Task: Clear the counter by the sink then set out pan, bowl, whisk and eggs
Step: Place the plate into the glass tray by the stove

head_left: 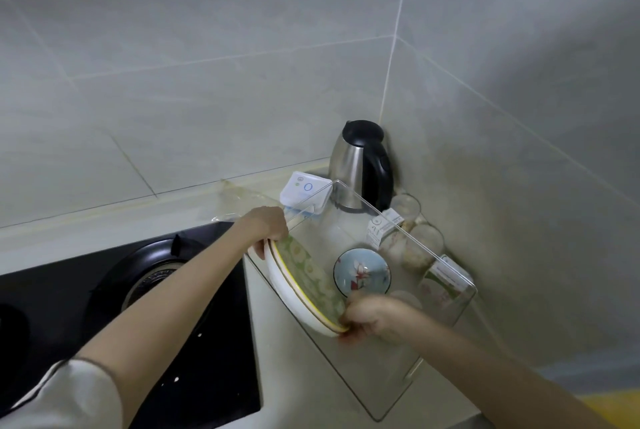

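We see a glossy black glass gas hob at left and one clear rigid plastic bin on the pale counter in the tiled corner, with one steel kettle with black lid and handle behind it. Inside the bin we hold two stacked round glazed plates, tilted on edge, white outside and green-patterned within: left hand closed over their top rim, right hand pinching the bottom rim. Beside them lies one small round blue floral bowl, and about three glass jars stand past the bin.
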Demonstrator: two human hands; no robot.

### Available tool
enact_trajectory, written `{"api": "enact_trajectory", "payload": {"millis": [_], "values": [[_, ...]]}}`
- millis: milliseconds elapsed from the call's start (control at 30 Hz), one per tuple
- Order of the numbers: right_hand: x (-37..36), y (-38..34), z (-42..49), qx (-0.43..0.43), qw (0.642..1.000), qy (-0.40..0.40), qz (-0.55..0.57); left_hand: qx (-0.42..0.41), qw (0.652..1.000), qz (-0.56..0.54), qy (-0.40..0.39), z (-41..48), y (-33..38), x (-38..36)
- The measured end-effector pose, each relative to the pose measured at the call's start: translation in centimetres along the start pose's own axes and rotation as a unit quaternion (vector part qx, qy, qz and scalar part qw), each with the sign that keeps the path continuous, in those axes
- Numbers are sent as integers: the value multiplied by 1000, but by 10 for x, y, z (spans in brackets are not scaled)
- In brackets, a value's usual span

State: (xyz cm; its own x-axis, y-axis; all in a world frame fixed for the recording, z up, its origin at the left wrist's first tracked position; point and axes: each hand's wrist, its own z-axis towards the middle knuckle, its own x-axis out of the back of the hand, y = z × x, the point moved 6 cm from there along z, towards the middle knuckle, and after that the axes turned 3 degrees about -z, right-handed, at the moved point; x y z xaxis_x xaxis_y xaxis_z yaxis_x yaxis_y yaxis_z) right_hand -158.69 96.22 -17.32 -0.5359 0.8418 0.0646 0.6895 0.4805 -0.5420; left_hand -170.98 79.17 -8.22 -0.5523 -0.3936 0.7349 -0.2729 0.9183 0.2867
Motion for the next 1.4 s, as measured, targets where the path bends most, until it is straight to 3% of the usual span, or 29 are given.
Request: {"api": "enact_trajectory", "payload": {"millis": [167,633,867,1000,1200,1400], "values": [[-2,12,2,-4,999,-7,39,-52,992,98,64,5,2,-9],[-2,16,-6,6,999,39,37,-62,996,26,64,-5,-9,-21],[10,-4,-39,19,987,140,-71,-154,980,-97,84,-33,-29,-9],[-1,-30,-71,83,984,136,-76,-205,957,-184,96,-63,-47,5],[-31,-61,-110,210,957,189,-69,-218,910,-344,73,-123,-78,16],[-86,-86,-134,285,946,140,-60,-187,882,-423,96,-184,-123,14]]}}
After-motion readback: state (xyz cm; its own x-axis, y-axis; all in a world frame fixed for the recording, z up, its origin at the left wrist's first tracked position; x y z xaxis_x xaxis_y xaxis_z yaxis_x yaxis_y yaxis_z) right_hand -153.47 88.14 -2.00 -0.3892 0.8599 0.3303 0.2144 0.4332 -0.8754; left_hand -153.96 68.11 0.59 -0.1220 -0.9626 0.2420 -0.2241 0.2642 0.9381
